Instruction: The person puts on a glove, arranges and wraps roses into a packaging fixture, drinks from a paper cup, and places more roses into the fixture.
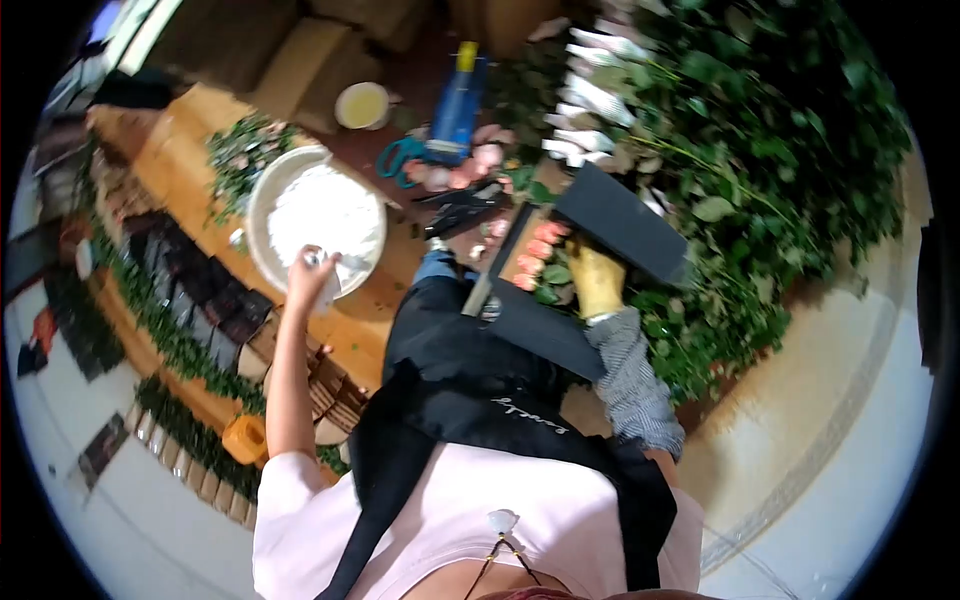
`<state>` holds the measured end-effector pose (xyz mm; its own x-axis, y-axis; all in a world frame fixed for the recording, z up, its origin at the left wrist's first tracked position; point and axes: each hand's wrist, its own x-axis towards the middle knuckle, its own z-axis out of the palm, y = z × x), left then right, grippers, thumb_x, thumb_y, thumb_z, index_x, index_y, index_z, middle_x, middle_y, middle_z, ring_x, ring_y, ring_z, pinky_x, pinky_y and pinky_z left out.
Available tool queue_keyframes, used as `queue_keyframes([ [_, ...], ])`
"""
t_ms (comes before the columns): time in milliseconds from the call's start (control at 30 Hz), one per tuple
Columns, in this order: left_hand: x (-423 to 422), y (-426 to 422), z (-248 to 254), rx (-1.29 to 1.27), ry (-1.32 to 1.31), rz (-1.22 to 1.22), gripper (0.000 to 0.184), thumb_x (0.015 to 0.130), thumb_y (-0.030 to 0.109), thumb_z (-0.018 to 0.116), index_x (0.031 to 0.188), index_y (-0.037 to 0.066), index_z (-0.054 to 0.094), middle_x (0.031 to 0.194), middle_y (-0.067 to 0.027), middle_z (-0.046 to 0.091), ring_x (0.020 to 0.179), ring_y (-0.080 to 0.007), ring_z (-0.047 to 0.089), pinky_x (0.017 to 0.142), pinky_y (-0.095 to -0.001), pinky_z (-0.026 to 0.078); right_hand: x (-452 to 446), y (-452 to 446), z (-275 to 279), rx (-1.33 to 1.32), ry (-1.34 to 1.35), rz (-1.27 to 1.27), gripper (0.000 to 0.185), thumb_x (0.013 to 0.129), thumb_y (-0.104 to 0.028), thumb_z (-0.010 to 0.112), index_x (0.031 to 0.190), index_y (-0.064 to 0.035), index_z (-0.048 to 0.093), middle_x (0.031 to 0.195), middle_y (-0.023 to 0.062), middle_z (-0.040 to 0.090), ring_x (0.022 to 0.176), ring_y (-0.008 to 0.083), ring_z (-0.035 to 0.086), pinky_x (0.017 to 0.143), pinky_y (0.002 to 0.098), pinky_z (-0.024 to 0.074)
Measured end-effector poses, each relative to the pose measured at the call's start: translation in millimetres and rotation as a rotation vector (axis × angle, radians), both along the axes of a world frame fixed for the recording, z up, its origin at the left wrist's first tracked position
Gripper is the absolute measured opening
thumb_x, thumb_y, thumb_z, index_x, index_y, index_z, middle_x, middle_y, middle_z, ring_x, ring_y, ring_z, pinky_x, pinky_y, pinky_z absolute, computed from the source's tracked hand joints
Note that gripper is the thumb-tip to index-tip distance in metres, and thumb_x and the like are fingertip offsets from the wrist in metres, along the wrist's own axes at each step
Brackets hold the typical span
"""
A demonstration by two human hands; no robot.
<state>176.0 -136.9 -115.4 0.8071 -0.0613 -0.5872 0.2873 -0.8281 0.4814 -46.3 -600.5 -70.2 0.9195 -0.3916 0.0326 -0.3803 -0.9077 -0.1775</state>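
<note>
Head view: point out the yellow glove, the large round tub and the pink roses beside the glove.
Yellow glove (597, 282): head view, back of the glove.
Large round tub (256, 232): head view, left side wall.
Pink roses (540, 248): head view, a mid-row bloom.

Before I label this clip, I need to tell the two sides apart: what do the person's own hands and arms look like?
The right hand wears a yellow glove, with a grey patterned sleeve cover over the forearm. The left hand shows no glove, and the left forearm is bare below a short, pale pink sleeve.
</note>
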Motion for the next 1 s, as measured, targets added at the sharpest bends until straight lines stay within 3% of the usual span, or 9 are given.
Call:
queue_keyframes([
  [67, 22, 51, 7, -0.294, -0.189, 0.512, 0.07, 0.089, 0.042, 0.071, 0.137, -0.002, 0.044, 0.125, -0.023, 0.059, 0.109, -0.024, 0.059, 0.09, -0.0357, 0.048, -2, -1, -12, -0.037, 0.11, -0.066, 0.024, 0.088, -0.035, 0.064, 0.096, -0.0131, 0.072, 0.082, 0.0153, 0.07, 0.075, 0.0371, 0.067, 0.071, 0.05, 0.0542],
  [133, 32, 60, 18, -0.037, -0.374, 0.454, 0.074, 0.094, 0.046, 0.064, 0.144, -0.003, 0.038, 0.134, -0.0227, 0.055, 0.126, -0.0284, 0.053, 0.102, -0.0387, 0.044, 4, 0, -4, 0.022, 0.24, -0.106, 0.028, 0.085, -0.028, 0.068, 0.106, -0.0101, 0.072, 0.102, 0.0154, 0.07, 0.092, 0.0352, 0.066, 0.079, 0.0488, 0.0518],
  [300, -28, -40, -7, -0.284, -0.205, 0.108, 0.029, 0.101, 0.019, 0.051, 0.122, 0.002, 0.062, 0.108, -0.0106, 0.069, 0.102, -0.021, 0.063, 0.094, -0.0327, 0.047, 9, 6, 8, 0.025, 0.336, -0.129, 0.033, 0.088, -0.031, 0.066, 0.115, -0.0108, 0.069, 0.107, 0.0165, 0.07, 0.096, 0.0353, 0.066, 0.083, 0.0479, 0.0523],
  [433, -74, -157, 44, -0.584, -0.056, -0.176, 0.022, 0.101, 0.016, 0.053, 0.106, -0.001, 0.066, 0.094, -0.0077, 0.069, 0.089, -0.0163, 0.064, 0.082, -0.0297, 0.05, -1, -1, 27, 0.267, 0.398, -0.107, 0.038, 0.09, -0.033, 0.064, 0.122, -0.012, 0.065, 0.108, 0.0188, 0.069, 0.097, 0.0357, 0.066, 0.084, 0.0456, 0.0532],
  [533, -82, -201, 47, -0.617, 0.007, -0.295, 0.021, 0.101, 0.014, 0.053, 0.102, -0.003, 0.065, 0.08, -0.0049, 0.065, 0.075, -0.0101, 0.059, 0.071, -0.0277, 0.05, -27, -13, 48, 0.45, 0.07, 0.118, 0.039, 0.093, -0.023, 0.062, 0.127, -0.0037, 0.061, 0.111, 0.0178, 0.068, 0.095, 0.0338, 0.067, 0.083, 0.0427, 0.0532],
  [667, -84, -232, 23, -0.775, 0.433, -0.369, 0.027, 0.105, 0.011, 0.044, 0.115, -0.008, 0.061, 0.097, -0.0123, 0.069, 0.086, -0.0173, 0.067, 0.078, -0.0297, 0.054, -9, 3, 105, 0.772, 0.12, 0.146, 0.039, 0.09, -0.017, 0.064, 0.127, -0.0033, 0.061, 0.099, 0.0138, 0.07, 0.084, 0.0305, 0.065, 0.076, 0.0398, 0.053],
  [733, -92, -239, 10, -0.662, 0.376, -0.493, 0.029, 0.104, 0.008, 0.043, 0.124, -0.008, 0.057, 0.107, -0.0155, 0.068, 0.096, -0.0215, 0.068, 0.084, -0.0317, 0.055, -4, 13, 104, 0.796, 0.122, 0.122, 0.031, 0.089, -0.019, 0.065, 0.117, -0.0055, 0.066, 0.091, 0.0143, 0.071, 0.083, 0.0309, 0.069, 0.075, 0.0417, 0.0546],
  [800, -101, -242, 6, -0.67, 0.395, -0.468, 0.032, 0.104, 0.006, 0.043, 0.13, -0.009, 0.053, 0.112, -0.0178, 0.068, 0.103, -0.0234, 0.068, 0.087, -0.0327, 0.055, -9, 20, 87, 0.582, 0.12, 0.138, 0.023, 0.09, -0.029, 0.064, 0.098, -0.0074, 0.069, 0.085, 0.0135, 0.07, 0.079, 0.0312, 0.068, 0.073, 0.0421, 0.0548],
  [1000, -104, -243, 15, -0.62, 0.377, -0.466, 0.034, 0.102, 0.002, 0.041, 0.132, -0.011, 0.051, 0.112, -0.0191, 0.069, 0.106, -0.0235, 0.067, 0.089, -0.0297, 0.054, -11, 31, 48, 0.255, 0.502, 0.179, 0.025, 0.09, -0.03, 0.062, 0.091, -0.0062, 0.067, 0.076, 0.0091, 0.07, 0.073, 0.0266, 0.069, 0.066, 0.0395, 0.054],
])
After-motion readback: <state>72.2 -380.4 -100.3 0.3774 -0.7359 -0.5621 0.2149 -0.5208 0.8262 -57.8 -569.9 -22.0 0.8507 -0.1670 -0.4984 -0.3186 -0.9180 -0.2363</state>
